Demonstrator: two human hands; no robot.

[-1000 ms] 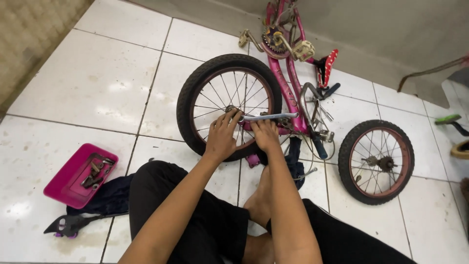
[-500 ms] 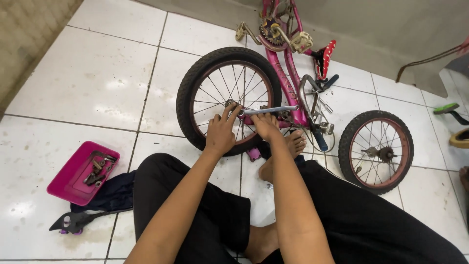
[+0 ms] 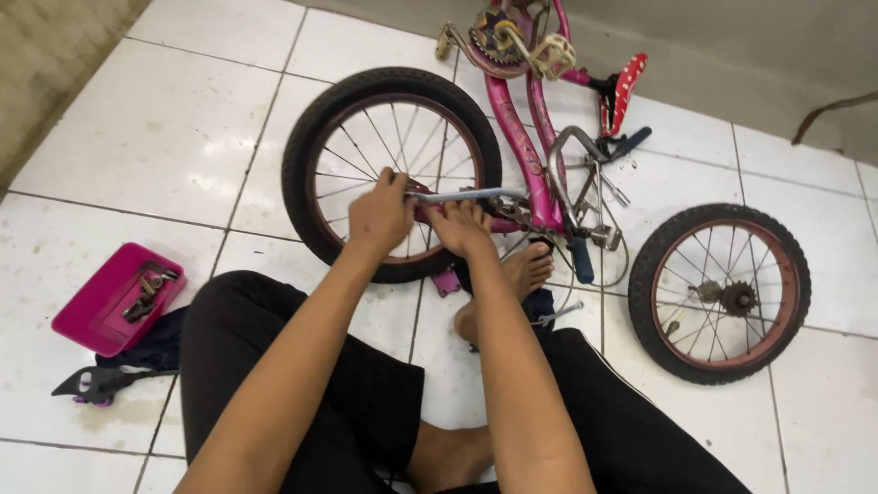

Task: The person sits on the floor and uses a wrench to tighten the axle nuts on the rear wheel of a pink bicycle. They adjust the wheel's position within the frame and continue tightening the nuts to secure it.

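A pink child's bicycle frame (image 3: 526, 137) lies upside down on white floor tiles. Its mounted wheel (image 3: 315, 137) has a black tyre and steel spokes. My left hand (image 3: 380, 215) grips at the wheel's hub. My right hand (image 3: 460, 229) is closed on a silver wrench (image 3: 466, 194) that lies across the hub toward the frame. What my left hand's fingers hold at the hub is hidden. My bare foot (image 3: 521, 274) rests under the frame.
A second loose wheel (image 3: 720, 293) lies on the tiles at the right. A pink tray (image 3: 101, 306) with small metal parts sits at the left, with a dark cloth (image 3: 160, 348) and a black part (image 3: 101, 382) beside it. Pedals and crank (image 3: 512, 41) are at the top.
The view has shifted slightly. Both hands stay at the hub with the wrench; my legs have moved and my foot now rests under the frame.
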